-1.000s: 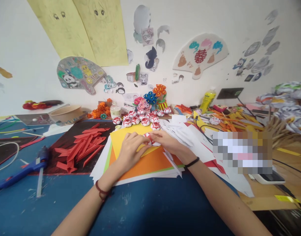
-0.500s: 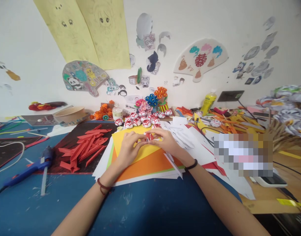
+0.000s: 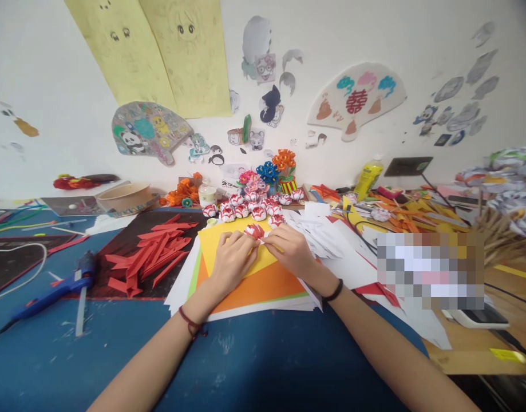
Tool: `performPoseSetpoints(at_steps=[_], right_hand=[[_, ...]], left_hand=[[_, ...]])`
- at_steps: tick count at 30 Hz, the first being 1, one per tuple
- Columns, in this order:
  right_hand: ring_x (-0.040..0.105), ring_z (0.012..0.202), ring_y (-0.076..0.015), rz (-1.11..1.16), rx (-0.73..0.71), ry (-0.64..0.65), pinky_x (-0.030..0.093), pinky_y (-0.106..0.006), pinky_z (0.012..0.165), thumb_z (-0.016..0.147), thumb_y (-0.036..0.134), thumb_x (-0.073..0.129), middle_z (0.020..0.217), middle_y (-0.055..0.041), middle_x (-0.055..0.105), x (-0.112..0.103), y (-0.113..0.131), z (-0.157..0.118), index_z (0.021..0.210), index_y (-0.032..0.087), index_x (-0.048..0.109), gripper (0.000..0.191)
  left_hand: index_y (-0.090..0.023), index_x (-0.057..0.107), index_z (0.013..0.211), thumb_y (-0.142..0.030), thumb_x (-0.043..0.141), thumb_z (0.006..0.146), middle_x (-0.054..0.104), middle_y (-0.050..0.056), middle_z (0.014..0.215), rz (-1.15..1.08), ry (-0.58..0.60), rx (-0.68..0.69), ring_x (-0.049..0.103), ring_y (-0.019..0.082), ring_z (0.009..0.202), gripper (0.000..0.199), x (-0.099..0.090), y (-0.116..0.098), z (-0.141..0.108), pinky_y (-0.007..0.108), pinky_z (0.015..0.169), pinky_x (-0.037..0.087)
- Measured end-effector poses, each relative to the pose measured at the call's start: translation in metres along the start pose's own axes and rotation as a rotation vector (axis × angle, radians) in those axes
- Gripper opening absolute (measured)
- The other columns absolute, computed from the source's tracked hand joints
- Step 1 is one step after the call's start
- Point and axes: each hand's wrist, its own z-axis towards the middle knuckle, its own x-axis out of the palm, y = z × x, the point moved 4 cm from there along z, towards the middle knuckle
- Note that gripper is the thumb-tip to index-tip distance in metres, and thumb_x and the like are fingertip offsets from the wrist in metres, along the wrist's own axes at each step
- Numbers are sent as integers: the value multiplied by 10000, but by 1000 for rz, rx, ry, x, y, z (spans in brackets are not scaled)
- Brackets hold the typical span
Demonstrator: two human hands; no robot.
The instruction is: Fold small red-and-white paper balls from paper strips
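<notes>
Between my fingertips is a small red and white paper piece (image 3: pixel 254 231), above a stack of coloured sheets. My left hand (image 3: pixel 234 254) pinches it from the left, fingers bent together. From the right, my right hand (image 3: pixel 291 249) pinches its lower right edge. Beneath them lie a yellow sheet (image 3: pixel 211 236) and an orange sheet (image 3: pixel 263 289), with green and white sheets showing at the edges. Just behind my hands stand several finished red and white paper flowers (image 3: pixel 259 213).
Folded red strips (image 3: pixel 153 252) lie on a dark mat at left, beside a blue glue gun (image 3: pixel 56 292). White paper scraps (image 3: pixel 318 234) spread at right. Behind are a beige bowl (image 3: pixel 125 199), a yellow bottle (image 3: pixel 368 177) and small bouquets (image 3: pixel 268 171).
Both hands have turned and closed in around the paper piece, which now shows more clearly above the fingertips. The whole view has shifted slightly.
</notes>
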Motion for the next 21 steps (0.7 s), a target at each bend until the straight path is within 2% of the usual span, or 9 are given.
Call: performPoseSetpoints(at_steps=[4,8,13,16,19,21], right_hand=[[461,690,-172,-72,-67,71,339,-321,634,988,192,381,681,-43,554,10,2,-5,701,194,589,354],[443,680,-162,-66,-41,73,331,-306,628,977,188,392,661,-31,524,16,-2,-9,648,196,526,355],[453,690,-163,-23,-97,155,336,-299,628,922,116,425,686,-31,539,21,-7,-13,667,189,521,282],[477,698,-161,2,-99,221,350,-297,638,897,81,436,704,-32,556,25,-11,-15,668,185,530,269],[497,691,-159,33,-65,239,368,-293,648,890,77,460,684,-26,570,25,-12,-14,658,184,546,269],[531,735,-166,37,-1,194,392,-291,681,895,107,497,730,-35,611,21,-13,-12,728,178,593,206]], left_hand=[[-183,602,892,-174,459,930,690,70,865,146,53,24,534,221,866,149,3,-2,-1,401,837,303],[-188,610,913,-171,454,930,681,81,868,170,93,45,525,233,874,157,6,-2,-4,407,822,309],[-188,623,933,-107,495,879,661,85,888,118,211,227,519,243,910,161,10,0,-6,401,812,326],[-184,629,897,-129,533,880,651,81,876,115,267,315,517,235,902,113,10,-1,-6,382,787,329],[-199,648,935,-130,521,907,663,68,864,98,278,289,512,226,884,147,10,0,-5,378,772,318],[-210,661,985,-132,505,921,684,68,897,81,230,212,509,223,877,186,10,2,-4,380,764,311]])
